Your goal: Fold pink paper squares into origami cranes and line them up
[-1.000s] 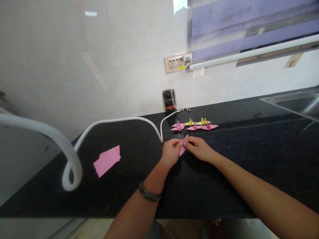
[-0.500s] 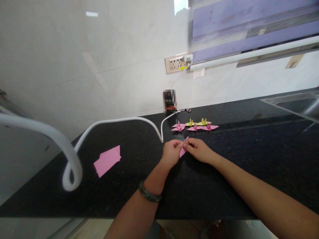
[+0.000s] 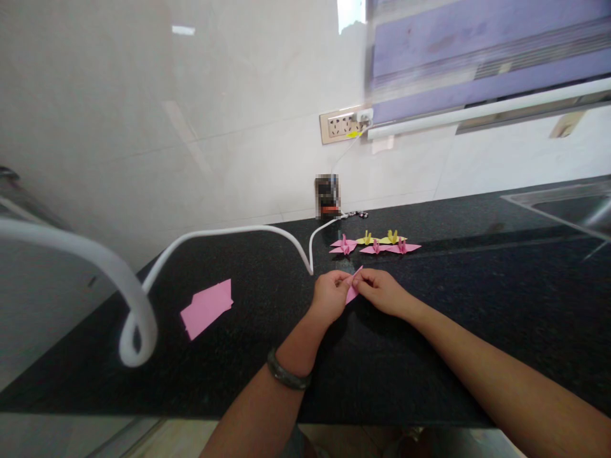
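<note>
A small folded piece of pink paper (image 3: 352,292) is pinched between my two hands, just above the black countertop. My left hand (image 3: 329,296), with a dark bangle on its wrist, grips the paper's left side between thumb and fingers. From the right, my right hand (image 3: 382,291) closes thumb and fingertips on the same paper; its exact folds are partly hidden by the fingers. Beyond my hands stand several folded paper cranes, among them a pink crane (image 3: 344,245) and a yellow crane (image 3: 392,237).
Pink paper sheets (image 3: 207,310) lie stacked on the countertop (image 3: 267,394) at left. A thick white bendy stand (image 3: 229,229) curves across the left side. A pixelated dark device (image 3: 327,196) leans against the wall below a socket (image 3: 341,125). A sink edge (image 3: 548,213) is at far right.
The view has shifted slightly. My right fingers have moved a little along the folded pink paper, and both hands keep holding it.
</note>
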Demonstrator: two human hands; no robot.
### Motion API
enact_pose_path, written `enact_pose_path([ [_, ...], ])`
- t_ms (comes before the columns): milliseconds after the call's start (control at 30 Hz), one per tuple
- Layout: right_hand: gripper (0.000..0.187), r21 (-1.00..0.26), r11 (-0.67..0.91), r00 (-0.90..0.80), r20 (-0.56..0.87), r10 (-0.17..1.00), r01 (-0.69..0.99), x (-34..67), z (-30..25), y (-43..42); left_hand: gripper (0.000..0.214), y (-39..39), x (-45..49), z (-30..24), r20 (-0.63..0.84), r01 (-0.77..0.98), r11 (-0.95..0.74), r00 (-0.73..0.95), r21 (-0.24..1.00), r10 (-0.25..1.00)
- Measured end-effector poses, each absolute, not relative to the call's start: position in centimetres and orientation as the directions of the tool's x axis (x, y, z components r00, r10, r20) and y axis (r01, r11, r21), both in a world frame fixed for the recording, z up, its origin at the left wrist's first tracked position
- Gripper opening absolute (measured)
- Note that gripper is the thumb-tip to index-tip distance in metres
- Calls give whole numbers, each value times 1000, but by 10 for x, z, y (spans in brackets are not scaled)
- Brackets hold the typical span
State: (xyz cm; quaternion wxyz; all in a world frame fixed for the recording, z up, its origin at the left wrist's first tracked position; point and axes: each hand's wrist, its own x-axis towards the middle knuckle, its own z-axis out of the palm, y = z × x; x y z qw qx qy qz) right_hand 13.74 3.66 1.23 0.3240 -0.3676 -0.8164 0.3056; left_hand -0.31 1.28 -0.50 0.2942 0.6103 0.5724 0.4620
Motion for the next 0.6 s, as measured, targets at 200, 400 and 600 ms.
enact_pose_path([
  [200, 21, -766, 502, -388, 355, 851, 401, 136, 7, 40, 23, 11, -5, -2, 243, 406, -162, -156, 899, 958],
  [400, 39, -964, 252, -263, 221, 939, 89, 133, 7, 43, 25, 10, -3, 1, 213, 330, -153, -155, 932, 965],
  [600, 25, -974, 220, -419, 175, 891, 60, 135, 14, 36, 24, 10, 0, 3, 191, 218, -153, -162, 964, 968],
])
